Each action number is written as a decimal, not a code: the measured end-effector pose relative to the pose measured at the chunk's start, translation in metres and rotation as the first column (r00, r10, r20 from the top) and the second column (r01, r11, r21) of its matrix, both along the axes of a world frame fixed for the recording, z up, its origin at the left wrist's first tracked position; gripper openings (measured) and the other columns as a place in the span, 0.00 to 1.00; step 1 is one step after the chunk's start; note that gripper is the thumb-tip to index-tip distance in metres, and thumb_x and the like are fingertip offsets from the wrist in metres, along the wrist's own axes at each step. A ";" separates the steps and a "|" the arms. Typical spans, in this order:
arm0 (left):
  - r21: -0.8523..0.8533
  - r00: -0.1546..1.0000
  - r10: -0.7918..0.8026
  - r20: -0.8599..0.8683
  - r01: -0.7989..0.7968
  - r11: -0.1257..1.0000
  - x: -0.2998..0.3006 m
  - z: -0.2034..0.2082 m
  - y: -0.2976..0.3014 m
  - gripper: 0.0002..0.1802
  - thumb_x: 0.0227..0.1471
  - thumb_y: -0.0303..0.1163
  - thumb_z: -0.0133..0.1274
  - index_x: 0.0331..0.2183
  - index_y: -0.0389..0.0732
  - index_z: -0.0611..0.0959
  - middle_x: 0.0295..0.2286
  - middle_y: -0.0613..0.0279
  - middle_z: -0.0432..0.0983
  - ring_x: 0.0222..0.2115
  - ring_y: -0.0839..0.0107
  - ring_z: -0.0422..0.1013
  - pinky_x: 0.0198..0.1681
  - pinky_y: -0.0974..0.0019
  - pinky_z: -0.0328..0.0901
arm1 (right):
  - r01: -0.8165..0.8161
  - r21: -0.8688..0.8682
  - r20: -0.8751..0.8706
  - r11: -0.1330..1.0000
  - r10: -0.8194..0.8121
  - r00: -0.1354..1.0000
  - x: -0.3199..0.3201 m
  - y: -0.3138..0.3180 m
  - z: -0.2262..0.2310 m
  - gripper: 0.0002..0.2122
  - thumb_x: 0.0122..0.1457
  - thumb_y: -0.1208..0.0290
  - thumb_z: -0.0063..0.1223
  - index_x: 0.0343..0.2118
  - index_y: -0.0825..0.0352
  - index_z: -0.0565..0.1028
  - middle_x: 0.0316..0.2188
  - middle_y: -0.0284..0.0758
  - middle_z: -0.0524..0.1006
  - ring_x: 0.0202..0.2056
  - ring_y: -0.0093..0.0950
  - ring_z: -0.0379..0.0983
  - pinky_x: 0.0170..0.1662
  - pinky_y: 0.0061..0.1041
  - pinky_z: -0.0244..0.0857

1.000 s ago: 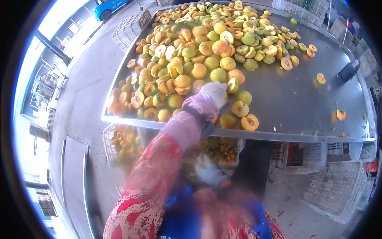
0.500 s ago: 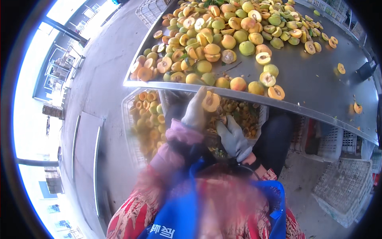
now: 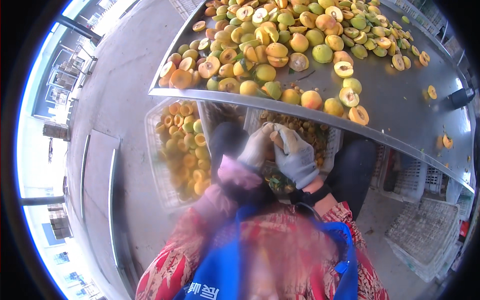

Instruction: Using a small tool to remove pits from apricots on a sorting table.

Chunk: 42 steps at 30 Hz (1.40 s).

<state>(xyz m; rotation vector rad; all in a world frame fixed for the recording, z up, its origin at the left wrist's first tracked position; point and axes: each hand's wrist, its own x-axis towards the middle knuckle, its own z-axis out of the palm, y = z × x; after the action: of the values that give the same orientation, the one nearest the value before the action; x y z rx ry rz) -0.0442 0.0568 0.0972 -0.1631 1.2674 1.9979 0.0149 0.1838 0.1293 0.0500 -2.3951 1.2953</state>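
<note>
Touching, curled fabric-gloved left grip (image 3: 256,146), right grip (image 3: 296,156)

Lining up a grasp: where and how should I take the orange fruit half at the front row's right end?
Probably pinch the fruit half by its rim, from the right: its cut face shows, and neighbouring fruits sit to its left and behind.

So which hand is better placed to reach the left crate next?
Probably left: the left hand is nearer the left crate; the right hand sits on the left hand's far side.
</note>
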 end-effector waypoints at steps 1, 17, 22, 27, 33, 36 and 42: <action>-0.001 1.000 0.001 0.009 -0.001 1.000 -0.001 -0.003 0.000 0.23 0.59 0.49 0.40 0.46 0.41 0.73 0.40 0.53 0.74 0.36 0.56 0.75 0.39 0.54 0.71 | -0.014 -0.003 -0.008 1.000 0.014 1.000 -0.001 0.001 -0.001 0.13 0.53 0.75 0.54 0.43 0.61 0.72 0.36 0.42 0.76 0.36 0.45 0.73 0.37 0.36 0.68; -0.061 0.864 0.438 0.247 -0.437 0.897 -0.013 -0.004 0.017 0.20 0.56 0.43 0.49 0.41 0.36 0.75 0.31 0.57 0.73 0.28 0.65 0.72 0.30 0.65 0.69 | 0.035 -0.544 0.446 0.838 0.254 0.858 0.041 -0.017 -0.023 0.09 0.57 0.67 0.50 0.34 0.67 0.68 0.27 0.48 0.74 0.32 0.42 0.73 0.37 0.36 0.63; -0.013 0.926 0.349 0.142 -0.351 0.936 -0.010 -0.018 0.012 0.22 0.58 0.44 0.47 0.43 0.34 0.74 0.36 0.55 0.72 0.31 0.66 0.71 0.32 0.66 0.68 | 0.087 -0.470 0.505 0.878 0.187 0.843 0.029 -0.011 -0.020 0.12 0.59 0.62 0.47 0.36 0.68 0.69 0.29 0.50 0.75 0.34 0.47 0.72 0.38 0.38 0.63; -0.154 0.879 0.261 -0.398 -0.344 0.926 -0.008 -0.028 0.006 0.22 0.57 0.46 0.47 0.39 0.33 0.76 0.27 0.53 0.76 0.26 0.64 0.74 0.30 0.65 0.70 | 0.052 -0.443 0.466 0.895 0.180 0.866 0.022 -0.016 -0.034 0.14 0.60 0.61 0.46 0.36 0.69 0.69 0.31 0.52 0.75 0.36 0.51 0.71 0.40 0.39 0.63; -0.132 0.907 0.417 -0.056 -0.421 0.897 -0.004 -0.004 0.017 0.19 0.58 0.44 0.46 0.36 0.35 0.78 0.27 0.57 0.75 0.24 0.70 0.72 0.23 0.70 0.68 | 0.021 -0.569 0.436 0.822 0.280 0.855 0.014 -0.011 -0.032 0.16 0.61 0.58 0.43 0.40 0.69 0.70 0.32 0.52 0.74 0.36 0.49 0.71 0.41 0.37 0.63; -0.136 0.902 0.417 -0.108 -0.429 0.893 -0.005 -0.008 0.015 0.19 0.58 0.43 0.46 0.35 0.36 0.79 0.25 0.58 0.75 0.23 0.71 0.72 0.18 0.70 0.66 | 0.029 -0.675 0.498 0.737 0.426 0.755 0.009 -0.003 -0.021 0.17 0.62 0.58 0.41 0.40 0.69 0.70 0.29 0.49 0.74 0.34 0.45 0.71 0.41 0.36 0.64; -0.154 0.965 0.258 0.041 -0.249 0.956 -0.016 0.008 0.013 0.19 0.57 0.43 0.48 0.34 0.34 0.79 0.24 0.58 0.75 0.22 0.73 0.71 0.23 0.74 0.65 | 0.120 -0.740 0.618 0.662 0.598 0.510 0.005 0.015 0.005 0.18 0.62 0.55 0.43 0.38 0.70 0.71 0.25 0.42 0.73 0.32 0.36 0.71 0.39 0.31 0.65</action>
<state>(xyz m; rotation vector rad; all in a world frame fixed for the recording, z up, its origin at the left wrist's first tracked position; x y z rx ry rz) -0.0598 0.0699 0.1048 -0.4775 1.4145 2.0934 0.0197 0.1989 0.1345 -0.6031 -2.3317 2.8955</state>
